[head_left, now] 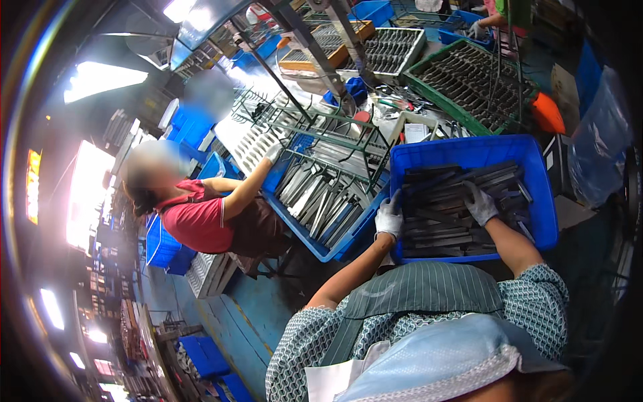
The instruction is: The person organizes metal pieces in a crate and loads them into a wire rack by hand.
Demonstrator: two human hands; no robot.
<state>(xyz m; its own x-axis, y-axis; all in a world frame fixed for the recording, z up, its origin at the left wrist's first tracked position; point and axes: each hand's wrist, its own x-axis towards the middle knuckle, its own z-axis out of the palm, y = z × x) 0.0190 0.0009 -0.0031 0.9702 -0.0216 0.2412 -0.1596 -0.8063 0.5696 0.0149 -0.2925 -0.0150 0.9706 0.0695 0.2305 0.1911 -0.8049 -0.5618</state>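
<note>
Big blue crate (544, 201) in front, full of long dark metal strips (442, 214) (all heaped and crossed). Another blue tray (315, 244) to the left, full of shiny strips. Left hand (389, 216) in a grey glove, curled over the crate's left rim. Right hand (480, 203), gloved too, fingers bent down onto the strips. Hands apart, strips between and under them.

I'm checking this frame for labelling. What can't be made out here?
Head view only:
- Left hand: its palm is hidden by the blue crate rim, so its grip is unclear.
- Right hand: fingers rest among dark metal strips; any grip is unclear.
- Strip count: overlapping, too small.
- Co-worker's gloved hand: too small.
</note>
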